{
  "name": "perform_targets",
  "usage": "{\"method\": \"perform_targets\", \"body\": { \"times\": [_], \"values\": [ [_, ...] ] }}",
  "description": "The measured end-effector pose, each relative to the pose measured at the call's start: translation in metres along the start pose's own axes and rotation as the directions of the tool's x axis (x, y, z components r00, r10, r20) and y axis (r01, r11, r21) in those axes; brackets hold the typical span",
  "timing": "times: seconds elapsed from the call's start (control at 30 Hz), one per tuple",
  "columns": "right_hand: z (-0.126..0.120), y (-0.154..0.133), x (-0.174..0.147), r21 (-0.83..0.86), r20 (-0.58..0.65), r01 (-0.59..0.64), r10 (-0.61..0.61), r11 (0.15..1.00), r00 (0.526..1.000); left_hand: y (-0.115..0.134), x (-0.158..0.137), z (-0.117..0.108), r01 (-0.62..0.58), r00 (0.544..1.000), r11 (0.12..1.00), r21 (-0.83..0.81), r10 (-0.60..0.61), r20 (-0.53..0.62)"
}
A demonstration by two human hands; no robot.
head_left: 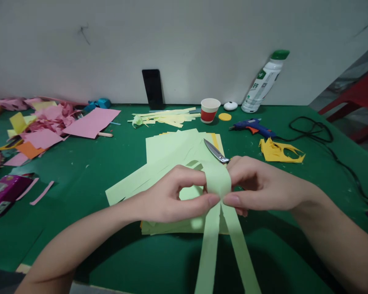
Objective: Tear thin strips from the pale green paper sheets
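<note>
Both hands pinch a light green paper strip [218, 175] that bends into a loop, with its two tails hanging toward me. My left hand [179, 194] grips the loop's left side between thumb and fingers. On the other side, my right hand [257, 183] pinches it, the two thumbs nearly meeting where the tails cross. A pair of scissors [215, 151] points up and left from behind my right hand; its handles are hidden, so I cannot tell whether the fingers hold it. Beneath lies a stack of light green paper sheets [162, 149], with yellow edges showing.
At the back are a phone [153, 89], paper cup [210, 110], leaning white bottle [263, 83] and cut strips [168, 117]. A blue glue gun [254, 127] with a black cord and yellow paper scrap [280, 151] lie right. Pink paper scraps [49, 122] and a purple packet [7, 194] lie left.
</note>
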State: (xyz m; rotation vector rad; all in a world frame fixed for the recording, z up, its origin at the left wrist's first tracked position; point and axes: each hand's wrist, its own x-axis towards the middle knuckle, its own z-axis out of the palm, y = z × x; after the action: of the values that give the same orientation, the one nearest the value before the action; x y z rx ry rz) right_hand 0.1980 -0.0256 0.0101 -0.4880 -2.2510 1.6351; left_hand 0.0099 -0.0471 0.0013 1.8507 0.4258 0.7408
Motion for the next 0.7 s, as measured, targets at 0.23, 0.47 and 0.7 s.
{"method": "perform_targets", "body": {
  "times": [0.23, 0.47, 0.7],
  "values": [
    [-0.0009, -0.0002, 0.0006, 0.004, -0.005, -0.015, 0.015, 1.0, 1.0, -0.0011, 0.0002, -0.0012, 0.013, 0.999, 1.0, -0.024, -0.012, 0.046],
    [-0.0002, 0.0031, 0.0, 0.005, -0.041, 0.051, -0.05, 0.999, 0.998, -0.0032, -0.0005, -0.0004, 0.007, 1.0, 0.999, -0.038, -0.006, 0.029],
    [0.0026, 0.0012, -0.0004, 0.014, -0.04, 0.048, -0.047, 0.999, 0.998, -0.0051, -0.0009, -0.0011, -0.007, 0.999, 0.999, -0.04, 0.009, 0.053]
  ]
}}
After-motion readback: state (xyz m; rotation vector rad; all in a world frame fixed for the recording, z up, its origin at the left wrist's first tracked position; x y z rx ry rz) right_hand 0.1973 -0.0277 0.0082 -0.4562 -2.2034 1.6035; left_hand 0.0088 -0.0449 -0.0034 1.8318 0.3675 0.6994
